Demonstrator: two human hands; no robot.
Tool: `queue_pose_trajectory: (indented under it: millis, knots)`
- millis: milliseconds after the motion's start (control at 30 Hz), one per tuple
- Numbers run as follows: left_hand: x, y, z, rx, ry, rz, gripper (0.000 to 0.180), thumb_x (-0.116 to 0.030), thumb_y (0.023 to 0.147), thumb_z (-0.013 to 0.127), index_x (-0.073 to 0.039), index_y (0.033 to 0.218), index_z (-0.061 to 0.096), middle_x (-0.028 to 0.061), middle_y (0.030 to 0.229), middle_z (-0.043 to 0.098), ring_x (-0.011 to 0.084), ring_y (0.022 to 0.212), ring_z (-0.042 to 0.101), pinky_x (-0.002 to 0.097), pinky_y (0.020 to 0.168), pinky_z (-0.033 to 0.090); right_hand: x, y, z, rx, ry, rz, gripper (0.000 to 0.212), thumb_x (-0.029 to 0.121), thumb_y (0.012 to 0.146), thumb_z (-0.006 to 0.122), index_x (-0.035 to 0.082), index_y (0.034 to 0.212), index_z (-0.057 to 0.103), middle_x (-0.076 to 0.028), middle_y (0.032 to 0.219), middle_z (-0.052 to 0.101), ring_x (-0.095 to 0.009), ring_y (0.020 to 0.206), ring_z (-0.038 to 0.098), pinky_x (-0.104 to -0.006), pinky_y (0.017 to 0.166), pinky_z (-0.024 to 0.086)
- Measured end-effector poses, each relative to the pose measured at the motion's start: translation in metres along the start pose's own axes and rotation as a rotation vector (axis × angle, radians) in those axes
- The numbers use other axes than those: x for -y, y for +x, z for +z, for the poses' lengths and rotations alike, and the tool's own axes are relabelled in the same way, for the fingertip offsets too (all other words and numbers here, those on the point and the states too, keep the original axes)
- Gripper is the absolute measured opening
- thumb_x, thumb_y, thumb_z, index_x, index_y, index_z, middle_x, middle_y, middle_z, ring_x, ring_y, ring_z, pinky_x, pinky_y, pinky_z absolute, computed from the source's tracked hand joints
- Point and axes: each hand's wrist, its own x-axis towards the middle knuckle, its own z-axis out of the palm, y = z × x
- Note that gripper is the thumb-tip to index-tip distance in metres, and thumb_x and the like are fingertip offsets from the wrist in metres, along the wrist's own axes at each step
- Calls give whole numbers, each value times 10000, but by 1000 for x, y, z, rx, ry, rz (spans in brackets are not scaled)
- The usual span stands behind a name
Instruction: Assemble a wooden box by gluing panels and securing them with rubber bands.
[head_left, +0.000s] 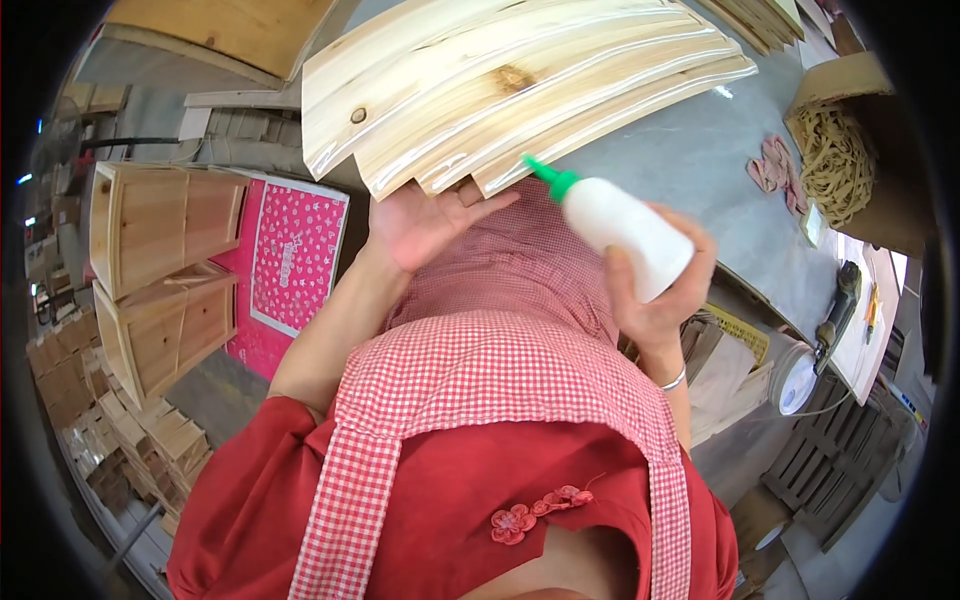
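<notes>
Several pale pine boards point(440, 90) lie side by side on the bench with stepped near ends. Lines of wet, white glue run along their edges. My right hand point(665, 275) is closed around a white squeeze bottle point(625, 225) with a green nozzle, tilted so that its tip is at the near end of the closest board. My left hand point(415, 230) is palm up at the stepped ends, its fingers spread and partly hidden beneath the boards. I cannot tell whether it bears their weight.
On the grey bench point(690, 150) to the right are a pink cloth point(775, 170) and a cardboard box point(840, 85) holding tan rubber bands point(835, 160). Wooden crates point(165, 225) and a pink patterned panel point(295, 255) stand at left. A dark-handled tool point(838, 305) lies far right.
</notes>
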Motion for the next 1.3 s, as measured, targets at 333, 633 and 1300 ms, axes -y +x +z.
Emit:
queue_pose_trajectory:
  millis: [333, 633, 1300]
  knots:
    - [-4, 8, -11, 16, 11, -3, 697, -517, 1008, 384, -41, 1507, 285, 227, 1529, 328, 424, 1407, 341, 718, 1153, 179, 0, -6, 9, 67, 146, 3, 575, 108, 777, 795, -35, 1224, 462, -201, 1090, 619, -273, 968, 647, -360, 847, 529]
    - [2, 0, 1, -39, 88, 47, 751, -546, 1010, 358, -31, 1538, 208, 249, 1550, 281, 452, 1427, 307, 713, 1144, 207, -73, 26, -44, -472, -115, 298, 527, 156, 868, 752, -12, 1259, 440, -146, 1099, 579, -199, 1002, 600, -316, 802, 527]
    - [4, 1, 7, -155, 11, 44, 706, -542, 1020, 357, -27, 1500, 313, 210, 1534, 369, 421, 1436, 324, 635, 1191, 178, -87, 57, -31, -444, -327, 64, 501, 161, 797, 804, -23, 1158, 510, -179, 1004, 609, -285, 873, 634, -357, 789, 521]
